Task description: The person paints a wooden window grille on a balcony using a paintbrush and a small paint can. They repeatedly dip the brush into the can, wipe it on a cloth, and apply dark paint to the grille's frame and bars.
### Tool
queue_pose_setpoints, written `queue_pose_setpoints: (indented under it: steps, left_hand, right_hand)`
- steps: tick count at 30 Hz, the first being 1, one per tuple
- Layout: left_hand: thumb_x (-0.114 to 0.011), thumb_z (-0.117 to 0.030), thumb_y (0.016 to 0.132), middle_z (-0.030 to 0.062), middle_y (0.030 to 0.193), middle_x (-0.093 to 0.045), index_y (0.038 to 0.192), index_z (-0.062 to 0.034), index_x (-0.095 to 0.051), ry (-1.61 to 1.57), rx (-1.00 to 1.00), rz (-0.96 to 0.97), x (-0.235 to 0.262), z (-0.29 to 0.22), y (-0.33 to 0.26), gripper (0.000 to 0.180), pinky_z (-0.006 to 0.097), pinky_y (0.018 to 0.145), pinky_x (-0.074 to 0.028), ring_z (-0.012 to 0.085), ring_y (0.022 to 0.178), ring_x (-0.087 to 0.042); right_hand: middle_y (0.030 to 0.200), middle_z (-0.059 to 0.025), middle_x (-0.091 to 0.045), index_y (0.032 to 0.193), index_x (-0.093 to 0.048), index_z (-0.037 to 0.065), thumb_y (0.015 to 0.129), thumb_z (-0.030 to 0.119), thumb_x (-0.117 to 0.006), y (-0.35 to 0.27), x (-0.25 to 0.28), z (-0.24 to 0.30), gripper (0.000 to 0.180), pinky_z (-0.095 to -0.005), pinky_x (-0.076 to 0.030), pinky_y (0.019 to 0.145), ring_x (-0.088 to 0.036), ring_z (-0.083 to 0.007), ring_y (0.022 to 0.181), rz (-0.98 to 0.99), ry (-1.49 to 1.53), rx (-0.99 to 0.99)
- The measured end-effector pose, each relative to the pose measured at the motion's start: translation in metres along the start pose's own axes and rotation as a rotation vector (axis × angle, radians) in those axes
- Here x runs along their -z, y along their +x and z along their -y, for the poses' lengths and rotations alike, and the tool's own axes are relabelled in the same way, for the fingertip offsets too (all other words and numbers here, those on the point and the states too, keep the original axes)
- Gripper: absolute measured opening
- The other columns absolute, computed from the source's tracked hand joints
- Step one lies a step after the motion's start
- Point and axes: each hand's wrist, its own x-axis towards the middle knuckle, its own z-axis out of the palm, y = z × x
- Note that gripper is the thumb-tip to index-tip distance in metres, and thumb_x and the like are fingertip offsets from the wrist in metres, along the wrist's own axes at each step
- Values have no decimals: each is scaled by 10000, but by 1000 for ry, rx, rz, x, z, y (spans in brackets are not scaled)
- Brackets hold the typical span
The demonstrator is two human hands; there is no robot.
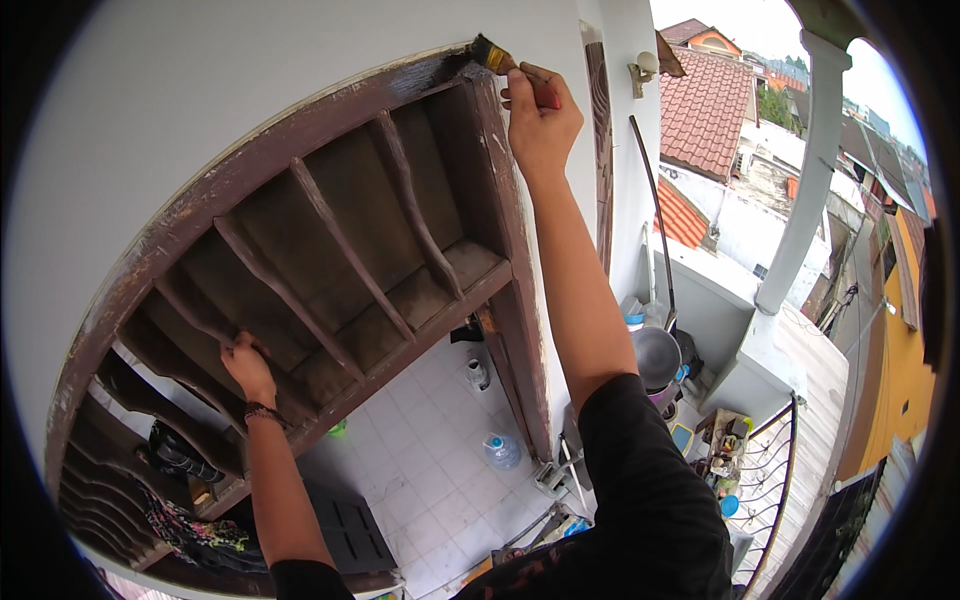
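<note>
My right hand [546, 125] is closed around a paintbrush [495, 58] with a red handle and dark-loaded bristles. The bristles meet the upper right corner of a brown wooden transom frame [330, 118]. Beside them, a stretch of dark, glossy wet paint [425, 76] covers the top rail, while the rest looks worn and flaking. Further down on the left, my left hand [248, 366] grips one of the wavy wooden slats [195, 312] set in the frame. Part of its fingers is hidden behind the slat.
A white wall [250, 60] borders the frame. Far below, a water jug [502, 451] stands on the tiled floor [430, 490]. To the right are a wok [656, 358], a metal railing [785, 480], a pillar [808, 180] and rooftops. Dark patterned cloth [195, 530] hangs lower left.
</note>
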Motion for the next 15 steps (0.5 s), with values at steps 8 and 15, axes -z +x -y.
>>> queue_pose_setpoints:
  steps: [8, 15]
  left_hand:
    - [-488, -76, 855, 24, 662, -489, 893, -21, -560, -1, -20, -26, 10, 5, 5, 98, 295, 507, -378, 145, 538, -477]
    - [-477, -65, 854, 25, 672, -491, 906, -21, -564, 21, -52, -4, 10, -4, -1, 110, 292, 513, -390, 146, 553, -482]
  right_hand:
    - [823, -120, -701, 986, -640, -68, 910, 119, -657, -15, 8, 21, 203, -265, -532, 608, -667, -133, 687, 21, 56, -297]
    - [779, -126, -674, 948, -622, -93, 904, 87, -613, -33, 11, 21, 186, -262, -532, 594, -657, -161, 641, -70, 107, -471]
